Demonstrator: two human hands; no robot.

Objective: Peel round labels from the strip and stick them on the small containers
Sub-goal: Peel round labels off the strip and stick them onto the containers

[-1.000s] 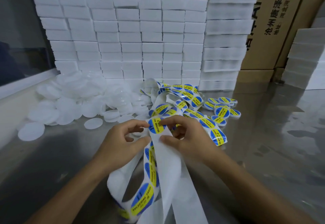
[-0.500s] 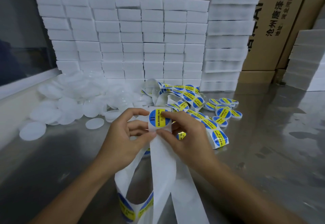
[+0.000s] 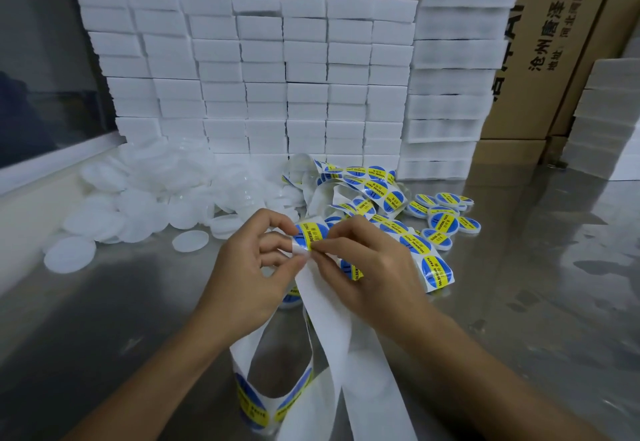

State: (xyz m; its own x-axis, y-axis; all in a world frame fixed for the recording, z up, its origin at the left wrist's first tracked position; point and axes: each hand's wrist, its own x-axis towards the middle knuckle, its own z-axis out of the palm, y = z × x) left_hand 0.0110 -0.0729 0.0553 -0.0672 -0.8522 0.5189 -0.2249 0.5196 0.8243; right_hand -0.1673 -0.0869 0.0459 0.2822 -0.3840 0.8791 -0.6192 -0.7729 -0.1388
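Labels on the long white strip (image 3: pixel 332 329) are the concern: the strip loops from the bench (image 3: pixel 519 302) at six o'clock up to both hands at centre. Largest risk, I judge, is that loose backing tangling with the pile of printed strip (image 3: pixel 363 187) at twelve o'clock, dragging it about. Next, the unlabelled small containers (image 3: pixel 145 198) heaped at ten o'clock lie apart from the hands, so a peeled sticker could fold on itself during the reach. Smallest: the round label (image 3: pixel 308 234) itself. The left hand (image 3: pixel 249 267) pinches the backing's top edge with thumb and forefinger; the right hand (image 3: pixel 367 267) pinches the label's edge. A skewed pull could crease or tear it.
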